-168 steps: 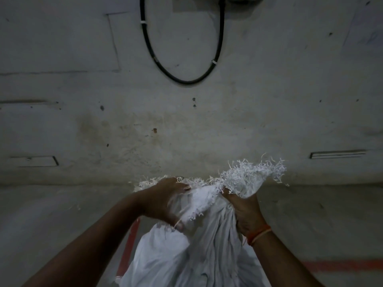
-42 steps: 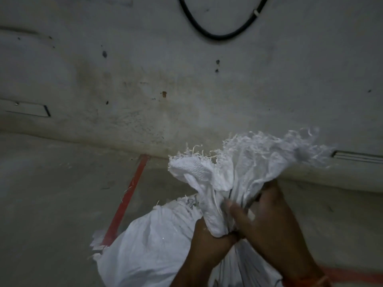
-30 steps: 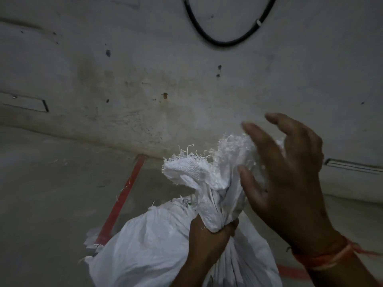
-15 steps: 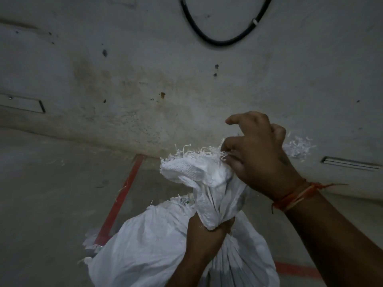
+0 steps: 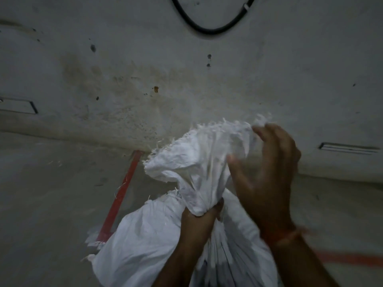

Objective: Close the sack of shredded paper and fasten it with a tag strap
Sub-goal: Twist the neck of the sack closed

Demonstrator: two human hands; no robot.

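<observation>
From the head camera, a white woven sack with frayed, thready edges stands on the grey concrete floor, its gathered neck twisted into creased folds. The left hand is clamped round that neck from below. The right hand, blurred, is spread with fingers apart just beside the flared mouth; contact is unclear. Bare floor lies to the left, crossed by a red line. The sack's base is cut off

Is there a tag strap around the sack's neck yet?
No, the gathered neck of the sack is held shut only by the left hand; no strap shows.
</observation>
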